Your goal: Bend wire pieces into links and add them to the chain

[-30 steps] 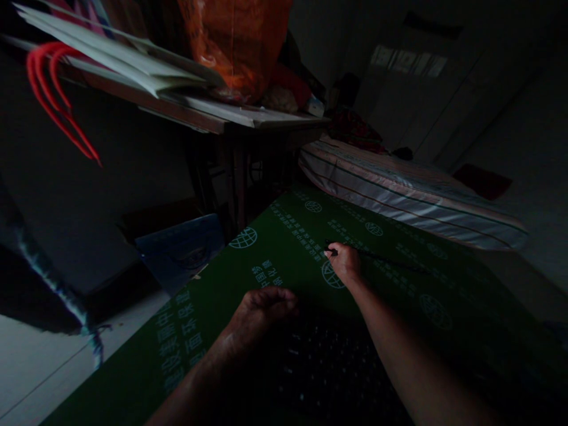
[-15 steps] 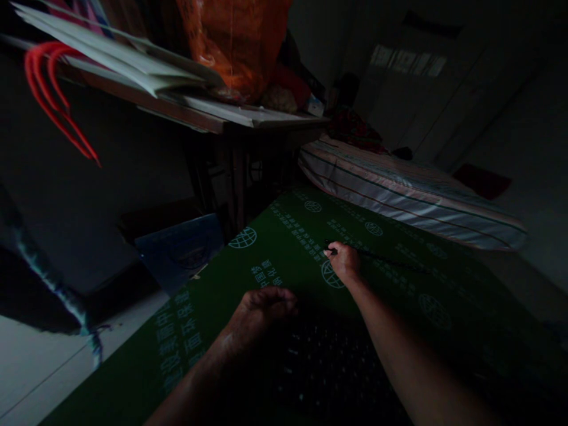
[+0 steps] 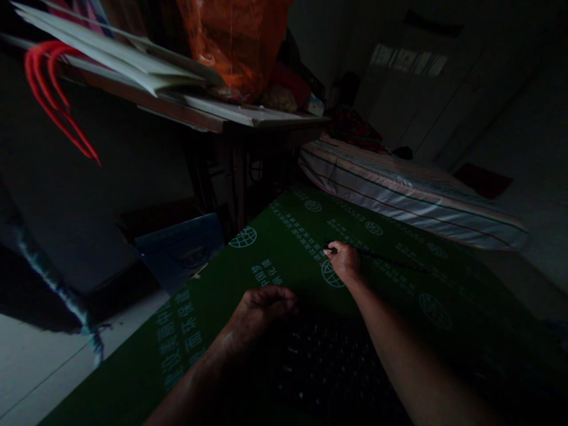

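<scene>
My right hand [image 3: 344,260] is closed around a long thin black cord [image 3: 394,261], which looks like a cable. One end pokes out past my thumb and the rest trails to the right over the green board [image 3: 293,254]. Lower left, my left hand [image 3: 268,305] has its fingers curled together by the upper left corner of a black keyboard [image 3: 328,367]. Shadow hides whether those fingers hold anything. The keyboard lies between my forearms, and much of its edge is lost in the dark.
A cluttered table [image 3: 208,121] with papers and an orange plastic bag [image 3: 239,47] stands at the upper left. Red cords [image 3: 57,112] hang from its edge. Beyond the board lies a striped mattress [image 3: 399,189]. A blue panel [image 3: 181,248] leans below the table.
</scene>
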A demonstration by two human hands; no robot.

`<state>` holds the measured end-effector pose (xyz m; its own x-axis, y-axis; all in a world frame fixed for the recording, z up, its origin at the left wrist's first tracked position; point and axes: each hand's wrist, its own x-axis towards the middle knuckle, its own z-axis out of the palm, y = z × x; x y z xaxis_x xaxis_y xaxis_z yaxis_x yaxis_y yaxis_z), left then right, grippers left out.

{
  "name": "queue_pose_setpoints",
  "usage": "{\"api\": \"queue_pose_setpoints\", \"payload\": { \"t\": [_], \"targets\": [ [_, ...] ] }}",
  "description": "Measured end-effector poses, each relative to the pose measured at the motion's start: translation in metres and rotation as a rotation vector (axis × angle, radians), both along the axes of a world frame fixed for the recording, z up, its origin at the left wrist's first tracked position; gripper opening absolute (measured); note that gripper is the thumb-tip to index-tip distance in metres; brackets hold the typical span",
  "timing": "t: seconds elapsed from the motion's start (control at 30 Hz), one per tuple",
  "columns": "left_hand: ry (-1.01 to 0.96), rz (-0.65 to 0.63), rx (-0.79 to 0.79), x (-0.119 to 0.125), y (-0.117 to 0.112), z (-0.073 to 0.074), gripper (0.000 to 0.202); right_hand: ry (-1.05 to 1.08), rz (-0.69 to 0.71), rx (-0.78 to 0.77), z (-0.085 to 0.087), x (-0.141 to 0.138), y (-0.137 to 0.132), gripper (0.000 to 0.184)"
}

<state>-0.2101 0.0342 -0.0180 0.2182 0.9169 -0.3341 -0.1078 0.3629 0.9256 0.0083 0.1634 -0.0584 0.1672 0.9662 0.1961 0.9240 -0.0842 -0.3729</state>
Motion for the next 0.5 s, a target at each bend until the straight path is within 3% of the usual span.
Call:
{"api": "queue_pose_setpoints", "payload": {
  "t": [0.33, 0.5],
  "targets": [
    [-0.012, -0.004, -0.001, -0.001, 0.0, 0.001, 0.024, 0.045, 0.028, 0.029, 0.007, 0.0, -0.006, 0.019],
    [-0.015, -0.001, 0.02, 0.0, -0.002, 0.004, 0.024, 0.123, 0.076, 0.055, 0.021, 0.005, -0.031, 0.028]
  ]
}}
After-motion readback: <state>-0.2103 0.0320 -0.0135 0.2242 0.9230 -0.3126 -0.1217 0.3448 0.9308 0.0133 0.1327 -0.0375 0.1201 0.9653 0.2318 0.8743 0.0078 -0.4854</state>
